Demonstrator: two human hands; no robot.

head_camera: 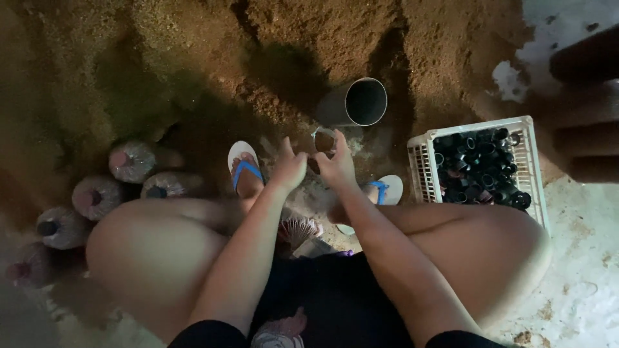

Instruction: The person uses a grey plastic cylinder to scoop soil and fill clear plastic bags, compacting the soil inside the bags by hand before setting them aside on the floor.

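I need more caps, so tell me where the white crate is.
In the head view, the white crate of black caps sits on the ground at the person's right, beside the right knee and below-right of the grey pipe.

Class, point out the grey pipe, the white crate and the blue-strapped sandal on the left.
Pipe (340, 107), head view, on its grey outer wall.
Crate (422, 169), head view, on its white left wall.
Sandal (241, 152), head view, on the white sole above the toes.
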